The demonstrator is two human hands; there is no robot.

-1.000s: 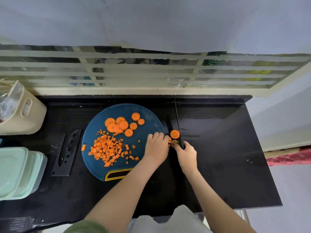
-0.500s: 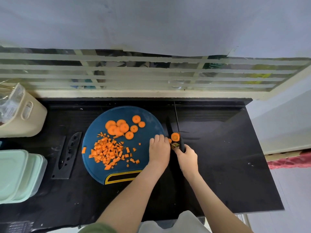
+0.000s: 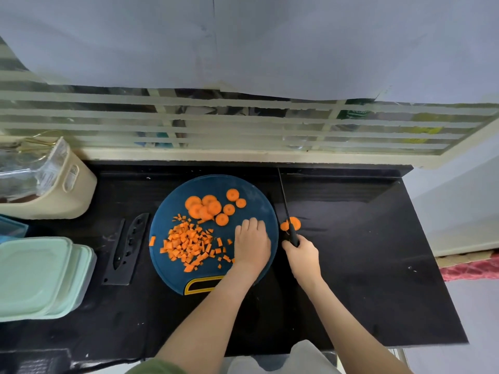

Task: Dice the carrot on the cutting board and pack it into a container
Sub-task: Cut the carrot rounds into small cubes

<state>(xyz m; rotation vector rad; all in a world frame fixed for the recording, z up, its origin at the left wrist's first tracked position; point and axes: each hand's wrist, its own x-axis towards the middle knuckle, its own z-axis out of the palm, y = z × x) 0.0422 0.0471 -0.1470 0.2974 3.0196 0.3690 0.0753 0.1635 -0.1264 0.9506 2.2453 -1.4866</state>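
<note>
Look, the right hand (image 3: 302,253) is clamped on the knife (image 3: 293,236), two carrot slices (image 3: 294,223) against its blade just off the cutting board (image 3: 167,222), the left hand (image 3: 252,245) has fingers together, bent onto it, grip unclear, so I'd wipe those back beside the diced pile (image 3: 186,244) first.

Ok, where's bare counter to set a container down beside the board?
Widest bare patch: the counter right of the right hand and knife, out to its right edge. A smaller one lies in front of the cutting board, left of the left arm. Left of the board is crowded: knife sheath, stacked containers, beige bin.
</note>
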